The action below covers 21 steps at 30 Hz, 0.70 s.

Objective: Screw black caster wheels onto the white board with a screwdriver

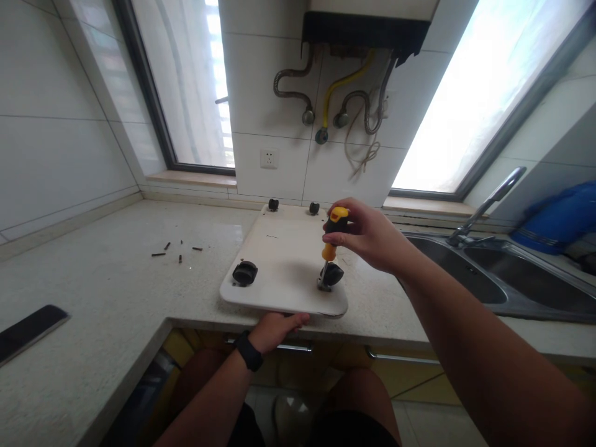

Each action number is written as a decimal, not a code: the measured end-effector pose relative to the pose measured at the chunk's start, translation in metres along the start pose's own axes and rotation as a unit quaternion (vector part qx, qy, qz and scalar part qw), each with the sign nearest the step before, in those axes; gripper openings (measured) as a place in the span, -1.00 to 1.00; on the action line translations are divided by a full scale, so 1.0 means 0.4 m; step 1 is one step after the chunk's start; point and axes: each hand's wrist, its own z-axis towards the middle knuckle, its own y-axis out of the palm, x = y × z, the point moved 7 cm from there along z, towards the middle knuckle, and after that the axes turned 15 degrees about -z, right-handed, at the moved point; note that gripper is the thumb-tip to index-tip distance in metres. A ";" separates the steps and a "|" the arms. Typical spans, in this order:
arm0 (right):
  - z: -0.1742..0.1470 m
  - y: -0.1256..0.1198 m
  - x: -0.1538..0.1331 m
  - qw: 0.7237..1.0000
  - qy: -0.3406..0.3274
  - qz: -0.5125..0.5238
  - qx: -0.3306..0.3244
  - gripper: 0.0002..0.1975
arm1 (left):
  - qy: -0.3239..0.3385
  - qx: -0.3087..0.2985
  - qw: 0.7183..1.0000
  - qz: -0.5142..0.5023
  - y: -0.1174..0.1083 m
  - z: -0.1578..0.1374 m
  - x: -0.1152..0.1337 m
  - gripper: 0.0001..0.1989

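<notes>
A white board (284,248) with rounded corners lies on the counter, its four black caster wheels facing up. In my right hand (361,233), closed around the handle, is a yellow-and-black screwdriver (329,251). Its shaft points down to the metal base of the front right caster (332,274); the tip is too small to make out. The front left caster (244,273) and two rear casters stand apart from my hands. My left hand (277,329), with a black watch on its wrist, grips the board's front edge from below, thumb along the edge and fingers partly hidden.
Several small dark screws (180,258) lie on the countertop (116,279) to the left. A dark phone-like slab (30,332) rests at the far left. At right is a steel double sink (459,273) with a faucet (488,202). Hoses hang from a wall unit (365,31).
</notes>
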 end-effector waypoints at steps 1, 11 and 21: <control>-0.003 -0.003 0.002 0.998 0.020 -0.040 0.035 -0.52 | 0.000 0.001 1.000 -0.001 0.000 0.000 0.000 -0.47; -0.002 0.015 -0.014 0.985 -0.085 0.093 -0.115 -0.42 | -0.013 0.012 1.000 0.016 0.005 -0.005 0.006 -0.45; 0.000 -0.004 0.006 0.992 0.021 -0.118 0.046 -0.45 | -0.019 0.017 0.999 0.026 0.000 -0.002 -0.007 -0.47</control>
